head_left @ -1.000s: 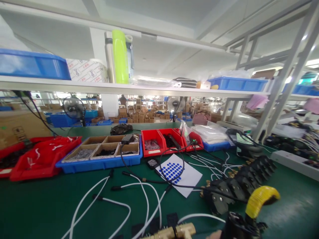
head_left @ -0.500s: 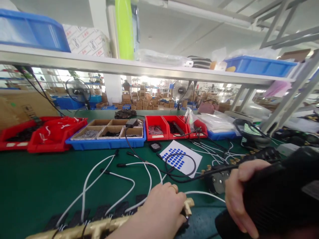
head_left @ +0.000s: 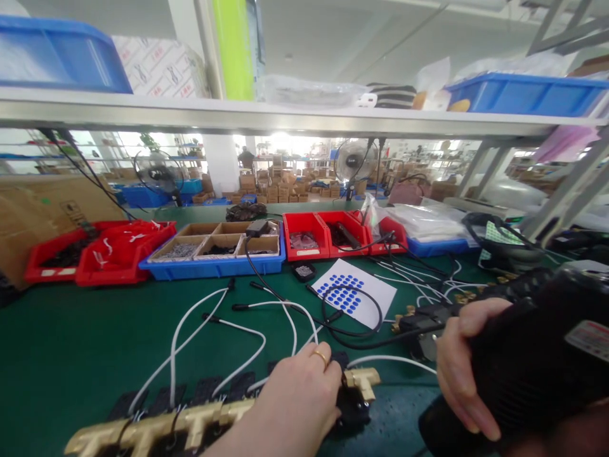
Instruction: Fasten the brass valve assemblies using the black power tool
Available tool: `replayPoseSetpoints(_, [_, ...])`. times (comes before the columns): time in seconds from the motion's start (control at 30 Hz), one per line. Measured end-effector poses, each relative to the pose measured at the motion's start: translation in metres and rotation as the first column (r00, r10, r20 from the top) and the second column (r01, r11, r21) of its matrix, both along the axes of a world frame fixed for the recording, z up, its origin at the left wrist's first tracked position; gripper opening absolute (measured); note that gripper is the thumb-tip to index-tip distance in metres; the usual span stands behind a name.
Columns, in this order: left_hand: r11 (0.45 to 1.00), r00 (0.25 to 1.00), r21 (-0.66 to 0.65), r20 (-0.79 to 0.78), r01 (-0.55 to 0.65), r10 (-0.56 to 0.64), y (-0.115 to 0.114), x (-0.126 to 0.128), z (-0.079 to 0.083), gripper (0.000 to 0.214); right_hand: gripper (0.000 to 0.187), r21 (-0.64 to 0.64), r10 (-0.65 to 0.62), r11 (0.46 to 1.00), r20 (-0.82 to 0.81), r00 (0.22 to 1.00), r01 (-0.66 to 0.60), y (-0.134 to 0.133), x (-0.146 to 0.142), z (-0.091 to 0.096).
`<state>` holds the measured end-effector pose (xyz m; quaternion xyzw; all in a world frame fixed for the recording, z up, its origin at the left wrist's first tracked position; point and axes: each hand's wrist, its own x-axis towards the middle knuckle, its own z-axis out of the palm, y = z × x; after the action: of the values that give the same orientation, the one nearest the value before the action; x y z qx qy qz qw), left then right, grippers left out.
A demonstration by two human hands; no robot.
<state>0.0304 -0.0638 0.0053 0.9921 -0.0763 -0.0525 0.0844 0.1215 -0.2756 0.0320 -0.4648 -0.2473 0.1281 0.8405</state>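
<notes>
My left hand [head_left: 304,393] reaches over a brass pipe manifold [head_left: 190,422] at the bottom of the view. Its fingers curl down around the manifold near its right end, and the fingertips are hidden. Black blocks [head_left: 207,388] sit along the manifold, with white cables [head_left: 259,343] running from them to black plugs. On the right, my right hand [head_left: 469,374] is wrapped round a bulky black device [head_left: 537,355] with a label on its side. That device hangs over the bench near the lower right corner, partly cut off by the frame.
Behind the hands lie a paper sheet of blue dots [head_left: 354,295] and a looped black cable [head_left: 375,343]. Red bins [head_left: 307,251] and a blue divided tray [head_left: 214,270] line the back. Another brass-fitted black assembly [head_left: 419,336] stands right. A shelf [head_left: 304,117] crosses above.
The camera view has shifted, so the bench items appear slightly moved to the right. My left hand stays on the manifold, and my right hand still holds the black device.
</notes>
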Motion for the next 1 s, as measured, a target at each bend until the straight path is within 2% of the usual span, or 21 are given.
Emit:
replayPoseSetpoints(0.07, [1.000,1.000,-0.020,-0.025,-0.013,0.013,-0.001,-0.004,0.005,0.026,0.066,0.029,0.086,0.996,0.043,0.995,-0.088,0.004,0.001,-0.002])
replayPoseSetpoints(0.17, [0.999,0.998,-0.035,-0.060,-0.024,0.022,-0.002,-0.008,0.014,0.023,0.067,0.097,0.052,0.994,0.067,0.996,-0.058,0.012,0.000,0.003])
replayPoseSetpoints(0.23, [0.996,0.997,-0.075,-0.065,-0.047,0.042,-0.003,-0.007,0.017,0.031,0.066,0.080,0.033,0.996,0.102,0.994,-0.041,0.018,-0.004,0.012])
replayPoseSetpoints(0.37, [0.984,0.996,-0.166,0.051,-0.058,0.067,-0.013,0.009,0.020,0.057,0.056,0.084,-0.061,0.995,0.196,0.979,0.045,0.035,-0.015,0.037])
replayPoseSetpoints(0.53, [0.996,0.991,-0.067,-0.111,0.061,-0.068,-0.040,0.031,0.025,0.023,0.061,-0.009,-0.054,0.998,0.296,0.954,0.059,0.041,-0.020,0.048])
replayPoseSetpoints(0.67, [0.994,0.993,-0.100,-0.105,0.050,-0.060,-0.049,0.032,0.017,0.018,0.060,-0.045,-0.025,0.998,0.248,0.968,0.038,0.031,-0.018,0.046])
replayPoseSetpoints(0.8, [0.983,0.993,-0.157,0.079,0.100,-0.088,-0.038,0.022,-0.001,0.028,0.060,-0.057,0.026,0.998,0.201,0.979,-0.015,0.023,-0.016,0.044])
replayPoseSetpoints(0.9, [0.952,0.943,-0.229,0.307,0.204,-0.128,-0.022,0.010,-0.014,0.004,0.061,-0.039,0.056,0.998,0.161,0.985,-0.050,0.022,-0.018,0.038])
replayPoseSetpoints(1.0, [0.928,0.876,-0.247,0.462,0.279,-0.141,-0.011,-0.003,-0.025,0.021,0.059,0.051,0.007,0.999,0.095,0.995,-0.012,0.024,-0.021,0.029])
